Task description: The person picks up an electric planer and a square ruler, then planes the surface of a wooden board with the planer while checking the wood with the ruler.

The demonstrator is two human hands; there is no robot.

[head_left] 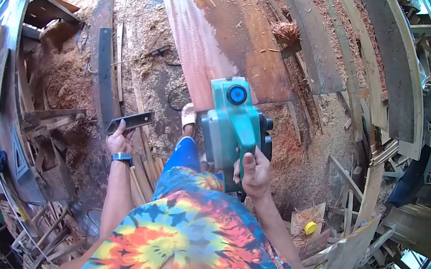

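Observation:
My right hand (256, 171) is wrapped round the rear handle of a green electric planer (240, 121) with a blue-centred round knob at its front. The planer is above the near end of a wide wooden board (237, 41); whether it touches the wood I cannot tell. Pale, freshly cut wood shows on the board's left part, and darker brown on its right. My left hand (121, 141), with a watch on the wrist, holds a dark L-shaped piece (135, 123), whose long arm reaches up and left.
Wood shavings (60, 74) cover the ground. Long planks (377, 53) lie at the right, and more timber (0, 75) stands at the left. A yellow lid (310, 228) is at the lower right. My foot (188, 117) is beside the planer.

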